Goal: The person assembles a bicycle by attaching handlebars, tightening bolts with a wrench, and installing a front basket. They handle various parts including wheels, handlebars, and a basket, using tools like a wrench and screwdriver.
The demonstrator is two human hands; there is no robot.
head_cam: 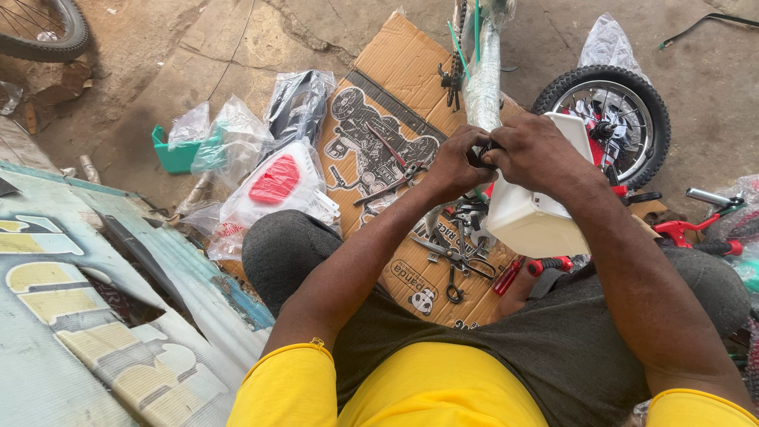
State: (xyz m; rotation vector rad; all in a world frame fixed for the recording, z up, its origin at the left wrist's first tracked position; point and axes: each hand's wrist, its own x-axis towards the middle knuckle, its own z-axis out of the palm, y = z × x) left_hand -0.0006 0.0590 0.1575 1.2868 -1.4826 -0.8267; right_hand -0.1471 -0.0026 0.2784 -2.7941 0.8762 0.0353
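- Plastic-wrapped frame tube [482, 79]: standing up from the cardboard sheet [395, 71] and running away toward the top edge of the view, long axis nearly vertical in the picture, lower end right between both hands.
- Left hand [452, 166]: closed around the tube's lower end from the left, fingers curled in toward a small dark part.
- Right hand [531, 150]: pressed in from the right, fingertips pinched together on that same dark part; knuckles touching or almost touching the left hand.
- Equally near, both of them; meeting point at the tube's base, just above the white plastic box [538, 217].
- Lying below the hands on the cardboard: pliers [455, 265], loose spanners, a red-handled screwdriver [510, 277].
- Off to the right: small spoked wheel [609, 119], well apart from the grip; red handlebar part [704, 225] further right.
- To the left: bagged red-and-white panel [273, 186] and a green tray [178, 154].
- Hidden: the dark part itself, almost wholly covered by fingers, kind not clear; tube's top cut off by the frame edge; box's far side behind the right wrist.
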